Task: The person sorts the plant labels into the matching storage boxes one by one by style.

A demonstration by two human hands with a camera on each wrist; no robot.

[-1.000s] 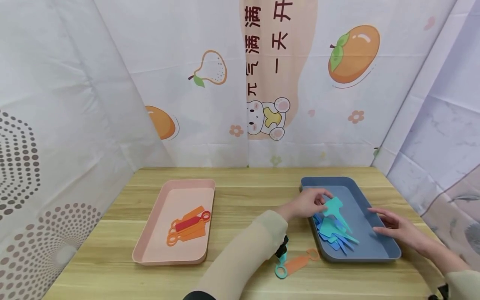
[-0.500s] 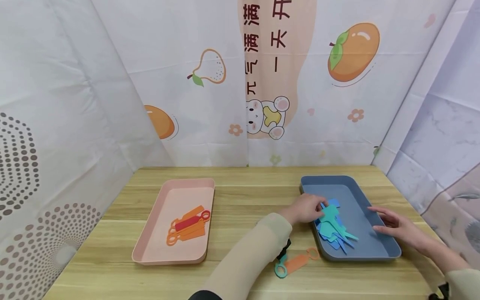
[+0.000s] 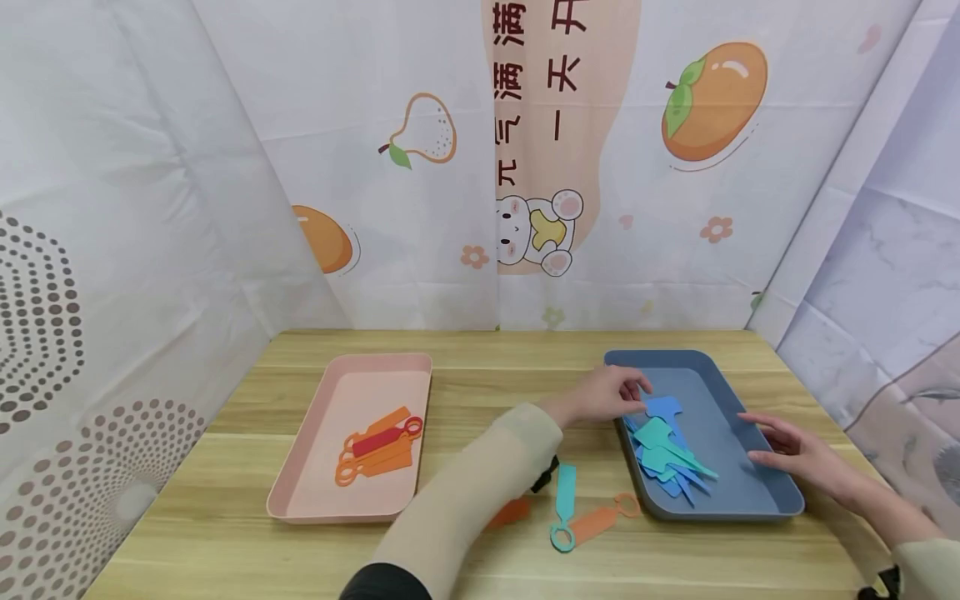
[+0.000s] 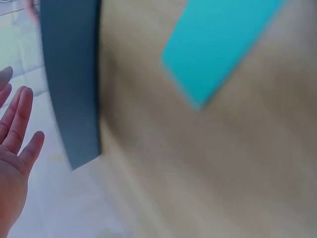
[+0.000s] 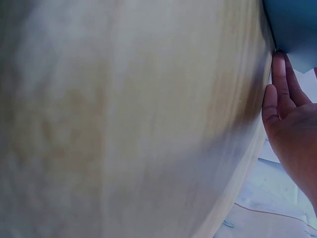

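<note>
My left hand (image 3: 606,393) hovers over the left rim of the blue-grey tray (image 3: 720,433), thumb and fingers apart, with nothing seen between them. Just beside its fingertips lies a blue plant label (image 3: 663,407), on top of a pile of teal labels (image 3: 658,437) and blue ones in the tray. In the left wrist view the left hand (image 4: 15,129) has its fingers spread. My right hand (image 3: 798,458) holds the tray's right rim, thumb over the inner side. The right wrist view shows fingers of the right hand (image 5: 292,114) against the tray's outer wall.
A pink tray (image 3: 300,467) on the left holds orange tags (image 3: 386,458) and a red tag (image 3: 377,441). On the table between the trays lie a teal tag (image 3: 566,492), an orange tag (image 3: 592,527) and another orange piece (image 3: 510,512) partly behind the left forearm.
My left hand lowered a teal label onto the pile, then let go and moved up and left. A blue label now lies by its fingertips. The right hand stayed at the tray rim.
</note>
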